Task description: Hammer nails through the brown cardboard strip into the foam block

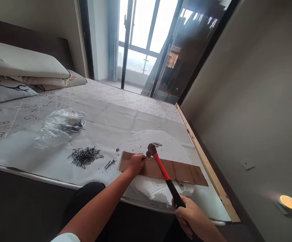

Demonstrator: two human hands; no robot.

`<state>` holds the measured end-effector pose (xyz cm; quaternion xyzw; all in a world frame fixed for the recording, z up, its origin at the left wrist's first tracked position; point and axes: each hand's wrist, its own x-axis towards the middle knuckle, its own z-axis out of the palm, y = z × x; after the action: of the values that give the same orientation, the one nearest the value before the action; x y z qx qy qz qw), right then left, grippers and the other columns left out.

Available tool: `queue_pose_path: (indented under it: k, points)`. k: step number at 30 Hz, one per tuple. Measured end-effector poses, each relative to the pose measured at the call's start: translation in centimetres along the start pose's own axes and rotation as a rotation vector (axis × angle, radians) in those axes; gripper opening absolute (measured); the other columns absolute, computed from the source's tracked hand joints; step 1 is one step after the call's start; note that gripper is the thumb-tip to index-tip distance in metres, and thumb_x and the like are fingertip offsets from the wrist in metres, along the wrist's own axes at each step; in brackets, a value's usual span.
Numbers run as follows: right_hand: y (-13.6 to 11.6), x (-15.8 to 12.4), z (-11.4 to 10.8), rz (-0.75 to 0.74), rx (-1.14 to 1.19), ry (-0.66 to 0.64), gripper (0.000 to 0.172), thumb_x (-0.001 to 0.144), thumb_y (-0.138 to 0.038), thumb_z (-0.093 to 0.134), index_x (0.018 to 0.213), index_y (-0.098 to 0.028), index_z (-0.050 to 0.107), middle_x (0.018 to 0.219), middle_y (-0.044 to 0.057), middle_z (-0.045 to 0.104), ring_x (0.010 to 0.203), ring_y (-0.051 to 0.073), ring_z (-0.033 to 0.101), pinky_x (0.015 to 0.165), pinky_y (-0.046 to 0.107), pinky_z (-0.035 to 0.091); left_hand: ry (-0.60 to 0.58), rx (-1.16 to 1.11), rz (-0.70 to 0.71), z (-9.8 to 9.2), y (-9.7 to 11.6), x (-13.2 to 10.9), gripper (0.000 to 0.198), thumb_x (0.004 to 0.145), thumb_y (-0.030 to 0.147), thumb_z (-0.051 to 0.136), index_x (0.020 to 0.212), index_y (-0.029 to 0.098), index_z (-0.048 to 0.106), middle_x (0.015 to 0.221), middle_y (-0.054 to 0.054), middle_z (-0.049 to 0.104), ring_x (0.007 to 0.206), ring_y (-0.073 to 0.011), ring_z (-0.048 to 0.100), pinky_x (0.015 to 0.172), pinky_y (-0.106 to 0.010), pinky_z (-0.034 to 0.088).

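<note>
My right hand (187, 215) is wrapped round the black grip of a claw hammer (163, 168) with a red shaft. The hammer's head is just beside the fingertips of my left hand (135, 163). Those fingers are pinched at the far edge of a brown board (178, 170), on a small dark nail mostly hidden by them. Several tiny points show in a row on the board near the hammer head. Under the board lies a white foam slab (158, 191) with ragged edges. A heap of nails (86, 156) lies left of my left hand, with loose nails (109, 164) nearer the board.
A clear plastic bag (62, 126) with things inside lies behind the nails. White sheeting (110, 117) covers part of the mattress. Pillows (27, 64) are piled at the far left. A wooden strip (203, 154) runs along the right side, beside the wall.
</note>
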<state>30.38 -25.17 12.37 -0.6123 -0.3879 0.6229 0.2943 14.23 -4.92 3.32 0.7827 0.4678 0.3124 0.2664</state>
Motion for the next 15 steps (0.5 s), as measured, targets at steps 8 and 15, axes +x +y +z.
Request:
queue_pose_path:
  k: [8,15]
  points:
    - [0.56,-0.13,0.26,0.057,-0.015,-0.009,0.019,0.06,-0.032,0.045,0.075,-0.022,0.038,0.037,-0.015,0.03,0.026,0.004,0.02,0.027,0.017,0.016,-0.005,0.026,-0.009,0.22,-0.54,-0.33,0.019,0.077,0.016,0.052,0.077,0.019,0.07,0.085,-0.005,0.069,0.08,-0.0186,0.061,0.071,-0.027,0.044]
    - [0.24,-0.24,0.16,0.007,-0.022,-0.004,0.016,0.062,-0.029,0.047,0.075,-0.021,0.041,0.041,-0.013,0.03,0.03,0.003,0.022,0.033,0.018,0.018,-0.011,0.045,0.007,0.42,-0.89,-0.31,0.02,0.078,0.016,0.051,0.077,0.019,0.07,0.088,-0.005,0.068,0.082,-0.0185,0.061,0.074,-0.027,0.044]
